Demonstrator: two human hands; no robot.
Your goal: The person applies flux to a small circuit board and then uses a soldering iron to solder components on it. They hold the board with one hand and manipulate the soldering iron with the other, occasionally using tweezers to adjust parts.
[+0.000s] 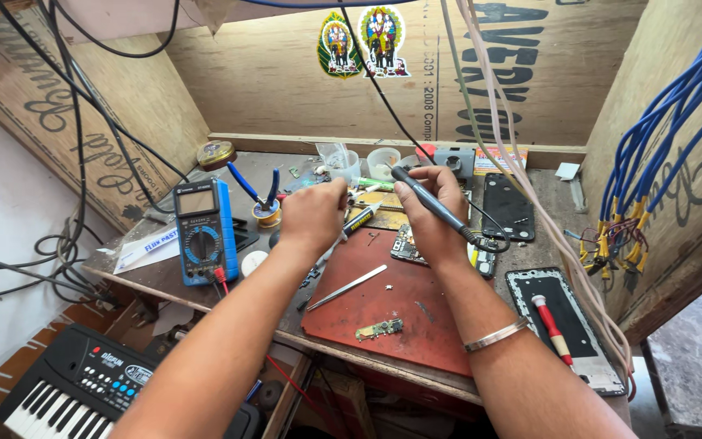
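My right hand grips a black soldering iron, its cable running off to the right. My left hand is closed around something small near a syringe-like tube; what it holds is hidden. Between and just beyond the hands lies a small circuit board at the far edge of a reddish-brown work mat. Metal tweezers and a small green board piece lie on the mat, nearer to me.
A blue multimeter stands at the left beside blue-handled pliers. Phone frames lie at the right, one with a red screwdriver on it. Blue wires hang at the right wall. A small keyboard sits below left.
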